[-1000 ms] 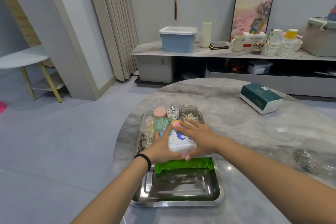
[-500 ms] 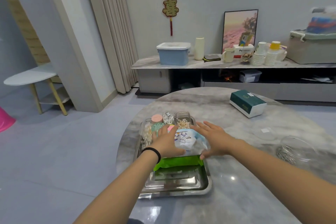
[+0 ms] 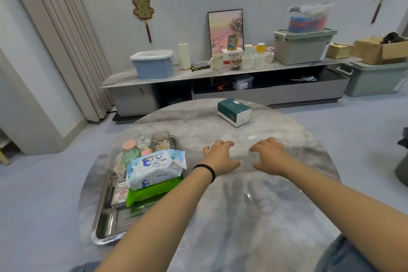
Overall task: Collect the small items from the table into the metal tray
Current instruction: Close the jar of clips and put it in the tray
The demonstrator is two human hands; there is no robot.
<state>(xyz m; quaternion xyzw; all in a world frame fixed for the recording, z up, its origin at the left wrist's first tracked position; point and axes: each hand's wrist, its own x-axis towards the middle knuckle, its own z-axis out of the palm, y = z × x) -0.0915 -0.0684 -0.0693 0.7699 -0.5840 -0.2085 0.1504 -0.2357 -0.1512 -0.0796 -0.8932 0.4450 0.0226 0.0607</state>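
A round marble table (image 3: pixel 220 216) fills the near part of the view. On its left side sits the metal tray (image 3: pixel 103 225), its near end bare and shiny. Further along the tray lies a green packet (image 3: pixel 152 192), and a white and blue pack of wet wipes (image 3: pixel 154 169) rests on top of it. Left of the green packet is a small box of cards (image 3: pixel 120 194). At the far end of the tray stand a jar with a pink lid (image 3: pixel 128 145), a green round container (image 3: pixel 130 157) and a clear box (image 3: pixel 162 142) with small pale pieces inside.

Both hands are over the table to the right of the tray, side by side and a little apart. The left hand (image 3: pixel 220 158), with a black band on its wrist, has its fingers curled downward, fingertips at the tabletop. The right hand (image 3: pixel 268 154) is curled the same way. Between and under them there is a faint clear round shape, perhaps a lid; whether the fingers grip it, I cannot tell.

A green and white box (image 3: pixel 234 111) lies on the far side of the table, well apart from the hands.
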